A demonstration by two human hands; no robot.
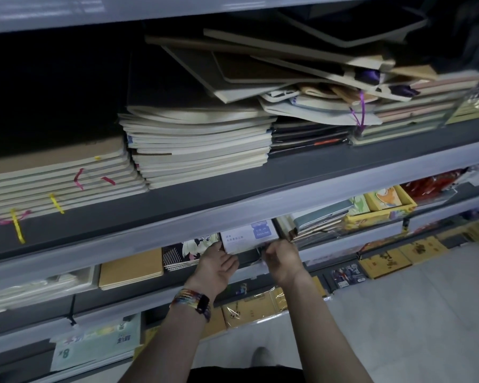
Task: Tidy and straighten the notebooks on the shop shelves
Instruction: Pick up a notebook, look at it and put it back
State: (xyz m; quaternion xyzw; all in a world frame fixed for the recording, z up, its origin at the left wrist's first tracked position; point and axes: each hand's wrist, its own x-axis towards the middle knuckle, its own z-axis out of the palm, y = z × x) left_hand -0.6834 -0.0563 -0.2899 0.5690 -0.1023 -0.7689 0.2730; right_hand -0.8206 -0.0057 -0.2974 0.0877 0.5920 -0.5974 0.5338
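Note:
A white notebook with a blue label (248, 236) lies on the second shelf, just under the grey shelf lip. My left hand (216, 265) grips its left front corner, thumb up along the edge. My right hand (281, 259) pinches its right front corner with curled fingers. Left of it sits a black floral notebook (188, 251), then a stack of tan notebooks (130, 269). On the shelf above, cream notebook stacks (199, 150) stand fairly even, while dark and tan notebooks (288, 64) lie skewed in a loose pile on top.
Kraft notebooks with ribbon markers (58, 178) fill the upper shelf's left. Green-grey notebooks (321, 217) and yellow boxes (387, 205) sit to the right of my hands. Lower shelves hold wrapped gold notebooks (255, 308) and a pale green pack (97, 344). Grey floor (412, 313) lies at right.

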